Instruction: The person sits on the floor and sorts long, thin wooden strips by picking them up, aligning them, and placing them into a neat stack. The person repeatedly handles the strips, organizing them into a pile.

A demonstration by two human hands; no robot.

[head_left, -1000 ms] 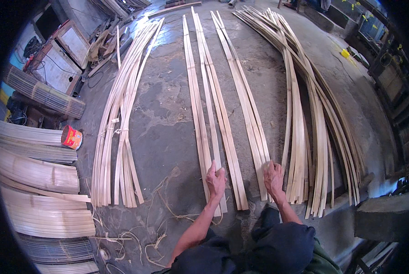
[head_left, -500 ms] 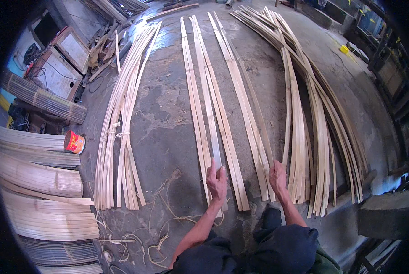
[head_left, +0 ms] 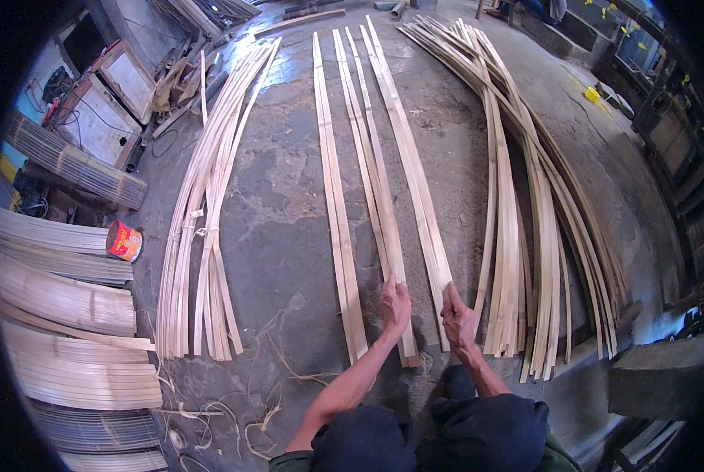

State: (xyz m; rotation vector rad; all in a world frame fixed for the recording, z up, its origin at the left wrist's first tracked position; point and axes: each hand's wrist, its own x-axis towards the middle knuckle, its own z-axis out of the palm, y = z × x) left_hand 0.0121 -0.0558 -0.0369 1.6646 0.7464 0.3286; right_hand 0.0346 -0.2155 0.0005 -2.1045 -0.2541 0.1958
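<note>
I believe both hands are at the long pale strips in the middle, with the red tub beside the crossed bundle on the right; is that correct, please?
Not quite: the head view shows the red tub beside the slatted panels on the left, not the crossed bundle. The left hand and right hand are at the long pale strips, as you say.

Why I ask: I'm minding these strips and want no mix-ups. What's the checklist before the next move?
1. Left hand at the middle strips: ok.
2. Right hand at the strips just right of those: ok.
3. Firm grip in either hand: cannot tell.
4. Left pair of strips apart from the middle ones: ok.
5. Pile on the far right lying uncrossed: not ok, strips cross.
</note>
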